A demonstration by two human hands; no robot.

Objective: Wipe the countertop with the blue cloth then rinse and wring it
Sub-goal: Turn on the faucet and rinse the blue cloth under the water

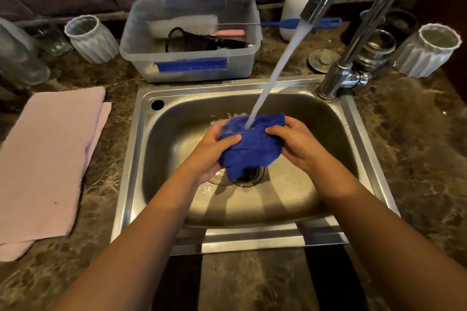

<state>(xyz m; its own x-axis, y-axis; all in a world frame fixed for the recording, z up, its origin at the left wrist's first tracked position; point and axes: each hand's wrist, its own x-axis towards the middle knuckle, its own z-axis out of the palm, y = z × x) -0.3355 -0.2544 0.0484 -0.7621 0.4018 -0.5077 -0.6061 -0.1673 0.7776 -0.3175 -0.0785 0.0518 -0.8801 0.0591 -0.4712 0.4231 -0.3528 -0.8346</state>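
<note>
A: Head view: blue cloth (250,145) was bunched over the sink (364,134) drain, under the running stream.

B: Grip?

A: Left hand (214,153) and right hand (295,144) both clamped its ends; long axis ran hand-to-hand, ready for wringing.

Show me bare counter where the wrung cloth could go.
Bare patches: the countertop right of the sink, and the front strip between pink towel and sink. Crowded behind: plastic tub, white cups, faucet.
</note>
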